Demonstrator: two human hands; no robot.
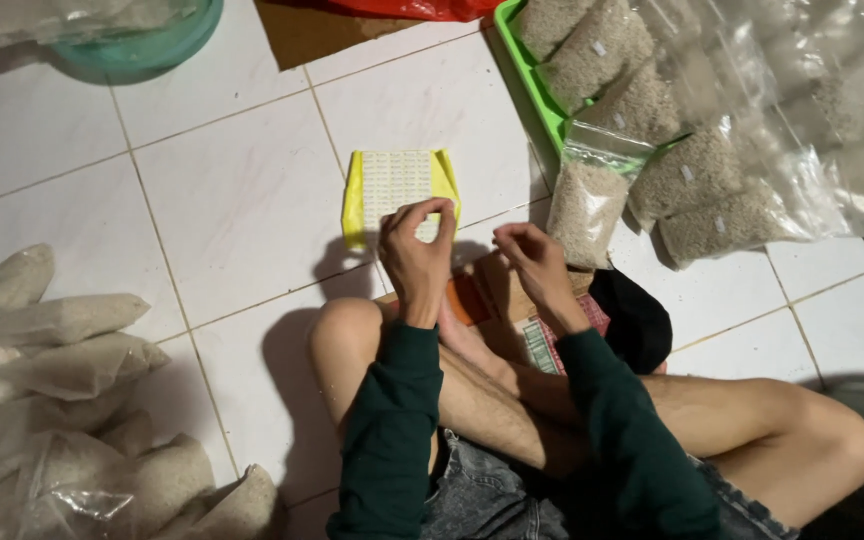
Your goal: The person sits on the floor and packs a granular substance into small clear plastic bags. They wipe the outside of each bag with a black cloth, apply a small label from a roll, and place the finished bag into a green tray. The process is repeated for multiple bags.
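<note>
I sit cross-legged on a white tiled floor in dark green sleeves. My left hand [418, 250] pinches at the near edge of a yellow-backed sheet of small white stickers [395, 183] lying on the floor. My right hand [535, 262] is curled with fingertips together just to the right; whether it holds anything is too small to see. Directly ahead of my right hand stands a clear plastic bag of rice [586, 205]. Under my hands lie a brown board [492, 292] and a small striped booklet [542, 345].
A green tray [533, 78] at the top right holds several sealed rice bags [642, 90]. More rice bags [62, 400] are piled at the left. A teal basin [142, 45] sits at the top left. A black cloth [642, 320] lies by my right knee.
</note>
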